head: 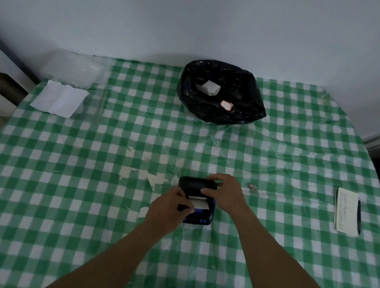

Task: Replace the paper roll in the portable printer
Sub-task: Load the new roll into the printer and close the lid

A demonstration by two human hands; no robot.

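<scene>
A small black portable printer (205, 219) lies on the green checked tablecloth (74, 187) near the table's middle. Its lid (193, 182) is tilted up at the far end. A strip of white paper (201, 203) comes out of the opening and lies over the body. My left hand (167, 209) pinches the strip's left end against the printer's left side. My right hand (225, 192) rests on the lid, fingers curled over its far right edge. The roll inside is hidden.
A bin lined with a black bag (223, 94) stands at the table's far edge, with white paper scraps inside. A clear plastic bag and a folded white sheet (60, 98) lie far left. A notepad with a pen (348, 212) lies at the right edge.
</scene>
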